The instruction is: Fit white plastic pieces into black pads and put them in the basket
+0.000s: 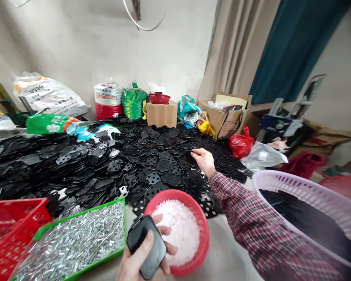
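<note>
My left hand (143, 249) is closed round a glossy black plastic plate (148, 244) with rounded corners and small lugs along its upper edge. It is over the near left side of a red bowl (206, 238) of small white pieces (181, 226). Farther off, my right hand (204, 160) pinches a dark flat plate (189, 157) at the pile; its outline is blurred against the others. A wide heap of black plates (160, 166), some solid and some with round holes, spreads over the table.
A green-rimmed tray (124, 210) of metal pins and a red crate (20, 222) stand at left. A lilac basket (304, 183) with black pieces is at right. Cardboard boxes (162, 115), filled sacks (108, 99) and a red bag (242, 144) line the back.
</note>
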Demonstrator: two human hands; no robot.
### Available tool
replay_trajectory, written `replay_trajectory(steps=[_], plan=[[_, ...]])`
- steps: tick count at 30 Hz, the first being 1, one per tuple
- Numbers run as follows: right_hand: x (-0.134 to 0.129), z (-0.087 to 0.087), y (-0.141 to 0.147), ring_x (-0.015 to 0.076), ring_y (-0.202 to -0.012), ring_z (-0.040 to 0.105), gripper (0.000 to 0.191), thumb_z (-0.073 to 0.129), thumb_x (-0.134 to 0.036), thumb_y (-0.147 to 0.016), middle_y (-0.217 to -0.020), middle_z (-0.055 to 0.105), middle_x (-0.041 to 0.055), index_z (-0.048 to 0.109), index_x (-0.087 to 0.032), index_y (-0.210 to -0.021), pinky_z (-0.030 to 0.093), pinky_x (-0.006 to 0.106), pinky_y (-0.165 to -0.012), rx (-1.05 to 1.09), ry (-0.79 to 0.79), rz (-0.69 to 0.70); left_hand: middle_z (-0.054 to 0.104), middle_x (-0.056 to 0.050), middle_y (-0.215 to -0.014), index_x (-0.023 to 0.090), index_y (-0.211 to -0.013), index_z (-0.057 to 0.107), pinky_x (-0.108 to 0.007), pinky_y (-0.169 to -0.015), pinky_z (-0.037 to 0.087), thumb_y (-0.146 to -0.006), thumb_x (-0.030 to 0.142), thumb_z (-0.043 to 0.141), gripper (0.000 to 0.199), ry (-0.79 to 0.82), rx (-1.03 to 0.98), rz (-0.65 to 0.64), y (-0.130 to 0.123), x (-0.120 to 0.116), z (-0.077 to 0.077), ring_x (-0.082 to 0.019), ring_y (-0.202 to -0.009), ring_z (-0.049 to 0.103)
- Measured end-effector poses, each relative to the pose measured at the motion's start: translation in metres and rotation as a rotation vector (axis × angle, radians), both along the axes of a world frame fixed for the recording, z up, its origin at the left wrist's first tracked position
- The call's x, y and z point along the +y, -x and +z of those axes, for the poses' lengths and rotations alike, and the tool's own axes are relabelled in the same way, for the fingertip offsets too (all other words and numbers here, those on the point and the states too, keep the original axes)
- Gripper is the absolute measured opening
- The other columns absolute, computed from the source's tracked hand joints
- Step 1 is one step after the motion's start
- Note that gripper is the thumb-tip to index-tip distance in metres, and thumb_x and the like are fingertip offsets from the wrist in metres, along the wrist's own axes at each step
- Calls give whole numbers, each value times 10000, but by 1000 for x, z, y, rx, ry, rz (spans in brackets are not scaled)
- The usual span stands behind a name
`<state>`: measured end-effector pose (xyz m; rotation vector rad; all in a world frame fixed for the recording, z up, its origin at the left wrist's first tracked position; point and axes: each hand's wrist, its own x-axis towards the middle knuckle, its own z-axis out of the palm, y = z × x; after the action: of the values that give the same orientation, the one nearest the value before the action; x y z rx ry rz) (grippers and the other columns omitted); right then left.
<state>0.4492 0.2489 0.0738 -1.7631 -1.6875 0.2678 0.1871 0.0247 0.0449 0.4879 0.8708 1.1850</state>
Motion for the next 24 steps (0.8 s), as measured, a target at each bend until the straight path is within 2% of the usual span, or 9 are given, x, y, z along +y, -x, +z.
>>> replay_trajectory(steps=[3, 5, 8, 10, 12, 15, 19, 22, 24], plan=[[-47, 13, 32, 209, -856, 659, 405, 470, -425, -916, -1020, 707, 86, 660, -163, -1159, 539, 323, -726, 185, 13, 197, 717, -148, -1080, 155, -1163, 646, -319, -602, 537, -762, 384, 741, 472, -3, 53, 37, 1, 1, 4, -232, -704, 694], [-83, 13, 55, 154, -670, 634, 366, 567, -450, -865, -878, 700, 56, 675, -157, -1054, 523, 270, -606, 418, 88, 397, 707, -153, -1144, 160, -1204, 627, -347, -697, 564, -773, 391, 733, 501, 14, 47, 94, -2, 1, 9, -284, -885, 706], [-128, 9, 82, 109, -573, 574, 274, 704, -391, -777, -776, 662, 22, 679, -157, -917, 485, 236, -552, 896, 302, 663, 690, -169, -1199, 144, -1227, 622, -405, -845, 558, -802, 412, 704, 509, 47, -71, 86, -8, -3, 18, -333, -1100, 648], [-145, 9, 92, 98, -574, 559, 224, 732, -344, -753, -767, 655, 8, 691, -165, -882, 463, 220, -543, 1009, 400, 707, 687, -180, -1206, 125, -1240, 617, -430, -878, 550, -815, 426, 689, 526, 77, -137, 45, -11, -7, 23, -350, -1134, 630], [-154, 10, 99, 90, -573, 536, 190, 732, -310, -747, -759, 653, 0, 710, -171, -874, 429, 202, -521, 933, 408, 693, 690, -186, -1199, 118, -1274, 592, -446, -866, 557, -822, 427, 683, 556, 100, -167, 34, -12, -10, 25, -361, -1110, 643], [-162, 11, 107, 109, -634, 555, 168, 732, -269, -731, -784, 667, 3, 727, -190, -880, 439, 204, -551, 762, 329, 671, 705, -169, -1177, 146, -1307, 562, -435, -829, 567, -838, 414, 672, 552, 119, -224, 38, -10, -13, 23, -344, -1057, 673], [-172, 8, 114, 118, -579, 575, 180, 718, -310, -755, -807, 669, 0, 713, -227, -915, 452, 217, -488, 622, 301, 680, 731, -165, -1103, 136, -1207, 617, -374, -716, 572, -844, 403, 669, 454, 135, -278, 35, -3, -16, 13, -316, -988, 698], [-156, 12, 104, 142, -690, 639, 252, 576, -409, -887, -916, 698, 7, 701, -236, -1021, 502, 227, -562, 390, 232, 747, 745, -155, -1010, 116, -1083, 650, -326, -612, 548, -816, 363, 708, 368, 119, -232, 50, 2, -18, 9, -279, -851, 717], [-130, 15, 88, 153, -833, 662, 325, 426, -376, -969, -1005, 712, 11, 676, -232, -1117, 521, 232, -689, 80, 165, 624, 742, -116, -986, 139, -1052, 646, -294, -548, 520, -792, 319, 736, 329, 94, -187, 102, 3, -20, 10, -230, -750, 707]])
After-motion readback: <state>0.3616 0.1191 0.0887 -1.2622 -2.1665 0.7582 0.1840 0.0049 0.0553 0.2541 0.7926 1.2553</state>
